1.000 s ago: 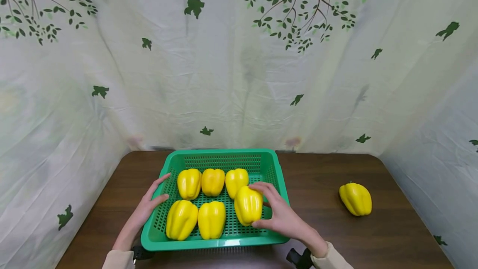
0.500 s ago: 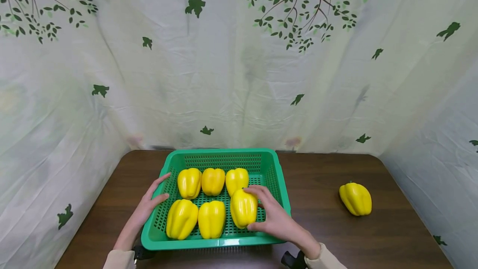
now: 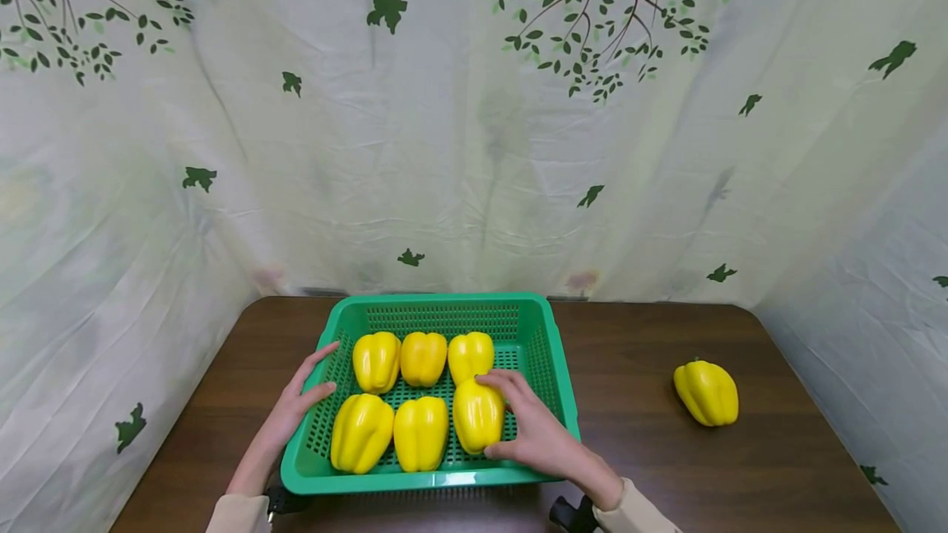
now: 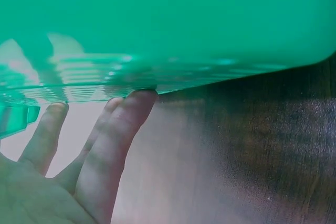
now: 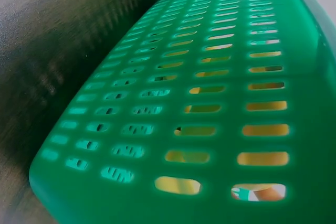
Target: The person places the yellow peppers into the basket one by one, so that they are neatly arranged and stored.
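Note:
A green plastic basket (image 3: 415, 481) holds several yellow bell peppers in two rows. My right hand (image 3: 539, 434) reaches over its front right side and grips one bell pepper (image 3: 472, 418), fingers behind it and thumb at its near end, at the right of the front row. At the basket's left side is my left hand (image 3: 290, 403), fingers extended and spread along the rim. The left wrist view has its fingertips against the basket's outer wall (image 4: 173, 19). In the right wrist view the slotted wall (image 5: 220, 203) hides most of the right hand; yellow shows through the slots.
One more yellow bell pepper (image 3: 706, 393) lies on the brown wooden table (image 3: 629, 352), to the right of the basket. Pale cloth (image 3: 474, 146) printed with branches and leaves hangs behind and at both sides of the table.
My right hand has moved left and slightly toward me with the bell pepper, bringing it closer to the front row's other peppers. My left hand has stayed at the basket's side.

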Available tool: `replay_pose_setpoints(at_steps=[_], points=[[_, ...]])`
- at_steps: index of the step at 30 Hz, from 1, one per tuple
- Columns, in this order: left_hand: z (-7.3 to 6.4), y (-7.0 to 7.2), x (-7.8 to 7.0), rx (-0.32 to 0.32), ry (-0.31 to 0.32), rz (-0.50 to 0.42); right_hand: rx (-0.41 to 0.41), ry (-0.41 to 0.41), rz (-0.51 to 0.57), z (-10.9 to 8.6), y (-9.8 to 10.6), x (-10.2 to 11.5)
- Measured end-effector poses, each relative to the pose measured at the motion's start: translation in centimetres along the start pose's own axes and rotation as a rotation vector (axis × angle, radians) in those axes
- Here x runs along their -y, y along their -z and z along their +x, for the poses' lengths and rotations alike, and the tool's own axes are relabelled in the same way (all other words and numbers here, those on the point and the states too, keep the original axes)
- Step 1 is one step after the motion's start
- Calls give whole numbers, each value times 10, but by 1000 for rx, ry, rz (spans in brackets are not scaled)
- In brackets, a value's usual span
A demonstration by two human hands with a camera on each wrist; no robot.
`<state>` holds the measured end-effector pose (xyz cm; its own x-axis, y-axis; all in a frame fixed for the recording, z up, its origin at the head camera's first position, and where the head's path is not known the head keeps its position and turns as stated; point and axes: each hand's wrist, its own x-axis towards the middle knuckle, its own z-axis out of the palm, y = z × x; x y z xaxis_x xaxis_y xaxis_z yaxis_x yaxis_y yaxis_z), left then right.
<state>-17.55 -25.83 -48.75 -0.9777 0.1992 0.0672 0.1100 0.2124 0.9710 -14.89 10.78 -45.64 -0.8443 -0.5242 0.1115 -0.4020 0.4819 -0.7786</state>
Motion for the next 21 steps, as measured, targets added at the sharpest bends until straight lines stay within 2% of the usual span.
replay_pose_setpoints(at_steps=[9,21], points=[[0,0,1,2,-9,-12,35,-20,-47,5,-5,-2],[-1,-1,0,10,6,-55,92,-45,-48,12,-7,-1]])
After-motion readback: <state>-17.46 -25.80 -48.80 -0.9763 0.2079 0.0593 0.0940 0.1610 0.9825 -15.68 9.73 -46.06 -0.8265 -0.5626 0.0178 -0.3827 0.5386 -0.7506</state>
